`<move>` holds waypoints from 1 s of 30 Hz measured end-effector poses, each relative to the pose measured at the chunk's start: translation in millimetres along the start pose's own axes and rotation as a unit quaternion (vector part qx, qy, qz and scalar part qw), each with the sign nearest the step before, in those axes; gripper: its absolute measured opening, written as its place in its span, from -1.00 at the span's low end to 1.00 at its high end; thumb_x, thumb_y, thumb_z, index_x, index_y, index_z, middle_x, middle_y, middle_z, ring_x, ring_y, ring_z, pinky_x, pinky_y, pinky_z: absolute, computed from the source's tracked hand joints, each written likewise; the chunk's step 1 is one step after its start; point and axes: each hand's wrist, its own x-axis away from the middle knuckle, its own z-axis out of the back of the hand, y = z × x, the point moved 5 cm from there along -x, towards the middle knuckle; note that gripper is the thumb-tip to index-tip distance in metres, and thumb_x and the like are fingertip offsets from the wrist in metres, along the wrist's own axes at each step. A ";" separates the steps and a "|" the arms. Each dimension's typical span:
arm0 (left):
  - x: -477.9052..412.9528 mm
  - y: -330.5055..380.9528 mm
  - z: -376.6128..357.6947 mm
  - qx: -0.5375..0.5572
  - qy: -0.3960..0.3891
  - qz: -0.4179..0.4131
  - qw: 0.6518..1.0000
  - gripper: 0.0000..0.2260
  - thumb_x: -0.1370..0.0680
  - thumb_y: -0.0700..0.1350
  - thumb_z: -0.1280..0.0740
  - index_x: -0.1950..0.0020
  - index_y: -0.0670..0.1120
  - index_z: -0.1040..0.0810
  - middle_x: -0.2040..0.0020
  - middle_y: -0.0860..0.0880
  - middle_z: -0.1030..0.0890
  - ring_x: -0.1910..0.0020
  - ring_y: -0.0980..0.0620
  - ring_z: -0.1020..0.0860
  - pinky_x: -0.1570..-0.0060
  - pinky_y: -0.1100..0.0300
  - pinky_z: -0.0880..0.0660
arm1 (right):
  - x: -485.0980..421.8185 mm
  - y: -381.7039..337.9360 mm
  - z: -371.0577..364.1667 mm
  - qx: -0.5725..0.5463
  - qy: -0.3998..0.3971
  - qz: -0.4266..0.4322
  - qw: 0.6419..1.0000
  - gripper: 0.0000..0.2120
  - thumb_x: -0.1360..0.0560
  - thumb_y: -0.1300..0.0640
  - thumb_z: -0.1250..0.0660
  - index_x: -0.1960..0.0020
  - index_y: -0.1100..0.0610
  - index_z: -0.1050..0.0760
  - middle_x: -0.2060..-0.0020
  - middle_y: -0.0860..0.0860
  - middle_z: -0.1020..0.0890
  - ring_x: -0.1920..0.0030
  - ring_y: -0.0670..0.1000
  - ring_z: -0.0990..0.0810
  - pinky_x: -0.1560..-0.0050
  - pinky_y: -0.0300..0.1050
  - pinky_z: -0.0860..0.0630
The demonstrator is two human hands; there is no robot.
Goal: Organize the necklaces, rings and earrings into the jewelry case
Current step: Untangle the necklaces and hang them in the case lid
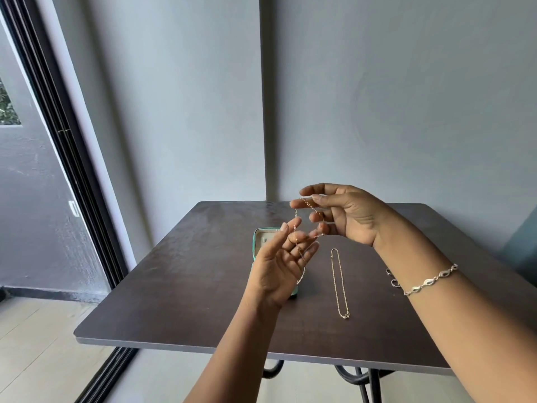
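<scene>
Teal jewelry case [258,242] sits open on the dark table [174,286], mostly hidden behind the left hand [279,266]. That hand is palm-up, fingers spread, a thin gold chain [302,257] draped across them, no pinch. Chain runs up and right to the right hand [345,213], pinched at thumb and forefinger, other fingers loose. Long axis roughly vertical, above the case; left hand nearer it. Second necklace [338,282] lies flat, lengthwise, right of the case. Rings [393,279] sit by the right wrist.
</scene>
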 end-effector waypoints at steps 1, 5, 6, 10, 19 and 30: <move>0.2 1.7 0.5 -0.028 0.004 0.011 1.000 -0.72 -0.42 -0.08 -0.27 -0.06 -0.21 -0.52 0.37 -0.05 -0.56 0.24 -0.01 -0.65 -0.01 0.09 -0.56 | 1.1 4.7 4.6 -0.013 0.009 -0.004 1.000 -0.84 -0.52 0.29 -0.17 0.05 0.11 -0.50 0.12 0.05 -0.67 0.41 -0.10 -0.54 0.45 -0.29 -0.45; -1.0 12.7 1.1 -0.188 0.014 0.075 0.979 -0.84 -0.41 -0.18 -0.32 0.08 -0.22 -0.57 0.45 -0.05 -0.44 0.31 -0.01 -0.63 0.04 0.11 -0.58 | 8.4 30.8 21.7 -0.082 0.046 -0.020 0.995 -0.85 -0.42 0.30 -0.25 0.06 0.13 -0.50 0.16 0.05 -0.68 0.43 -0.12 -0.54 0.49 -0.32 -0.46; -2.4 16.3 0.3 -0.217 0.014 0.087 0.972 -0.89 -0.45 -0.22 -0.30 0.11 -0.22 -0.58 0.42 -0.07 -0.44 0.30 -0.02 -0.64 0.05 0.11 -0.58 | 10.1 39.3 24.7 -0.101 0.057 -0.023 0.993 -0.82 -0.36 0.30 -0.28 0.06 0.14 -0.50 0.19 0.05 -0.69 0.44 -0.12 -0.54 0.50 -0.32 -0.46; -11.4 31.5 -6.8 -0.277 0.014 0.105 0.955 -0.86 -0.54 -0.30 -0.21 0.16 -0.24 -0.54 0.37 -0.12 -0.42 0.38 -0.03 -0.62 0.17 0.13 -0.61 | 14.8 72.4 27.6 -0.154 0.083 -0.036 0.984 -0.66 -0.21 0.38 -0.31 0.03 0.17 -0.49 0.25 0.06 -0.68 0.43 -0.09 -0.56 0.51 -0.29 -0.47; -8.3 30.3 -37.1 -0.420 -0.078 0.244 0.871 -0.87 -0.56 -0.28 -0.21 0.01 -0.25 -0.54 0.45 -0.04 -0.38 0.54 0.09 -0.40 0.43 0.23 -0.53 | 8.6 89.6 -2.7 -0.131 -0.013 0.005 0.991 -0.43 -0.11 0.35 -0.46 -0.06 0.03 -0.46 0.21 -0.10 -0.65 0.20 -0.10 -0.59 0.42 -0.30 -0.36; -17.0 47.5 -33.7 -0.608 -0.029 0.193 0.769 -0.92 -0.49 -0.33 -0.29 0.16 -0.27 -0.57 0.42 -0.10 -0.49 0.49 0.02 -0.53 0.46 0.25 -0.51 | 12.0 118.8 2.0 -0.188 0.004 -0.042 0.981 -0.55 0.13 0.09 -0.67 0.29 0.10 -0.63 0.38 0.03 -0.63 0.31 -0.01 -0.62 0.32 -0.21 -0.50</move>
